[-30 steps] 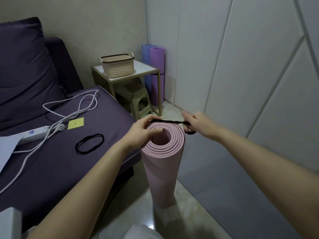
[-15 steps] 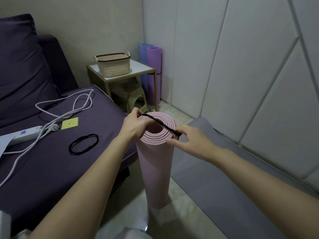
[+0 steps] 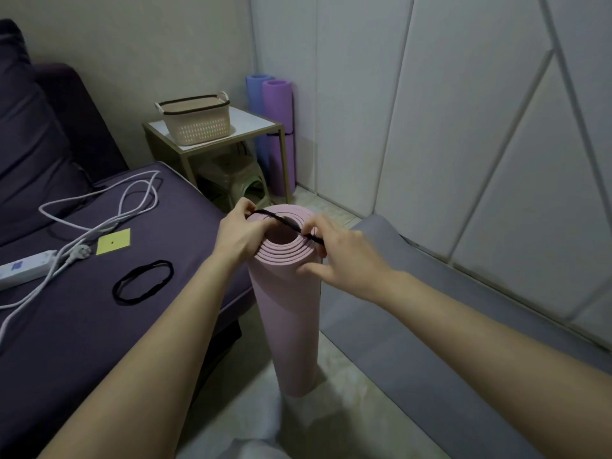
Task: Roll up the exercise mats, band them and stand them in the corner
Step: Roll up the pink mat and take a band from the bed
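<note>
A rolled pink mat (image 3: pixel 288 326) stands upright on the floor between my arms. A black elastic band (image 3: pixel 284 223) is stretched across its open top end. My left hand (image 3: pixel 240 233) pinches the band at the roll's far left rim. My right hand (image 3: pixel 334 256) pinches the other end at the right rim, thumb pressed on the roll's side. A second black band (image 3: pixel 143 282) lies loose on the purple sofa. Two rolled mats, blue (image 3: pixel 258 104) and purple (image 3: pixel 280 127), stand in the far corner. A grey mat (image 3: pixel 430 342) lies flat on the floor at right.
The purple sofa (image 3: pixel 82 326) at left carries a white power strip (image 3: pixel 23 270) with its cable and a yellow note (image 3: pixel 113 241). A side table (image 3: pixel 251 122) with a beige basket (image 3: pixel 195 119) and a stool (image 3: pixel 238 183) under it stands before the corner. White wall panels run along the right.
My right hand came from beyond the roll's far side to its near right rim, drawing the band diagonally across the top. The view shifted slightly closer.
</note>
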The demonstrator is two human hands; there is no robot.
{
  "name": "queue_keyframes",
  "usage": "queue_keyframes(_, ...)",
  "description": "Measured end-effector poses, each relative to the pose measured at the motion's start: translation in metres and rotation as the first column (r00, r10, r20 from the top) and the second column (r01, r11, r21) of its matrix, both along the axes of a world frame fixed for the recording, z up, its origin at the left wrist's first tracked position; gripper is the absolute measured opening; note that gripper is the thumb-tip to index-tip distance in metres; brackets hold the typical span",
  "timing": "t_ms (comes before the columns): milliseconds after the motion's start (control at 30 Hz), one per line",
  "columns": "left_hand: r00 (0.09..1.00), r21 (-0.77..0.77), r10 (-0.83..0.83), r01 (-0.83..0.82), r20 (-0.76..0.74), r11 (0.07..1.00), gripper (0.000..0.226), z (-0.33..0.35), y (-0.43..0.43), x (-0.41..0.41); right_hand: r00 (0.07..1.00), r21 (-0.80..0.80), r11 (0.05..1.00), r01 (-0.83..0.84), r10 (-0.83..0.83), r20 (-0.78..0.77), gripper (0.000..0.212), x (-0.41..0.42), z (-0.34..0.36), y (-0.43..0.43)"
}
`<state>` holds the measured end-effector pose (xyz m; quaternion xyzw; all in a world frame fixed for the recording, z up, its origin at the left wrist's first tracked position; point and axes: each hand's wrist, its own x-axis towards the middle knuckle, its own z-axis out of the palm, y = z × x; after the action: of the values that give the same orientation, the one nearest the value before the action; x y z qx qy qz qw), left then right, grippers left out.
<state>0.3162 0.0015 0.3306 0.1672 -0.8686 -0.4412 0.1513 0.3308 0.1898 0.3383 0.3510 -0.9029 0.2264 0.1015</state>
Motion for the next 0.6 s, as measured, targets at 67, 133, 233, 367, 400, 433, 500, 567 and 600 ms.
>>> queue_keyframes(67, 1.000, -0.001, -0.005, 0.005, -0.004, 1.000, 0.029, -0.001, 0.002, -0.002, 1.000, 0.072, 0.997, -0.001, 0.001, 0.004, 0.069, -0.007, 0.005, 0.001)
queue_keyframes(133, 1.000, -0.017, -0.013, 0.012, -0.013, 1.000, 0.029, -0.002, 0.005, -0.004, 1.000, 0.178, 0.984, -0.001, -0.001, 0.009, 0.072, -0.014, 0.009, 0.002)
queue_keyframes(233, 0.999, -0.099, -0.030, 0.027, -0.024, 0.995, 0.027, -0.001, 0.011, -0.005, 0.997, 0.244, 0.970, -0.013, -0.005, 0.073, 0.066, -0.020, 0.010, 0.003)
queue_keyframes(367, 0.993, -0.169, -0.054, 0.035, -0.109, 0.985, 0.022, 0.003, 0.006, -0.005, 0.988, 0.201, 0.979, -0.030, -0.002, 0.155, 0.060, -0.027, 0.012, 0.000)
queue_keyframes(400, 0.987, -0.166, -0.057, 0.032, -0.148, 0.986, 0.024, 0.004, 0.003, -0.004, 0.985, 0.185, 0.982, -0.033, 0.001, 0.171, 0.059, -0.028, 0.012, -0.001)
queue_keyframes(433, 0.982, -0.164, -0.057, 0.027, -0.181, 0.986, 0.025, 0.003, -0.001, -0.003, 0.983, 0.175, 0.984, -0.038, 0.005, 0.186, 0.058, -0.030, 0.012, -0.001)
queue_keyframes(500, 0.976, -0.179, -0.055, 0.017, -0.212, 0.984, 0.020, 0.002, -0.008, 0.000, 0.978, 0.170, 0.984, -0.050, 0.013, 0.209, 0.057, -0.034, 0.012, -0.002)
queue_keyframes(567, 0.974, -0.176, -0.086, 0.049, -0.209, 0.983, 0.016, -0.003, -0.015, 0.005, 0.972, 0.162, 0.985, -0.058, 0.019, 0.232, 0.056, -0.039, 0.011, -0.001)
queue_keyframes(600, 0.973, -0.161, -0.111, 0.079, -0.205, 0.984, 0.014, -0.005, -0.018, 0.008, 0.970, 0.157, 0.986, -0.059, 0.019, 0.243, 0.055, -0.042, 0.011, 0.000)
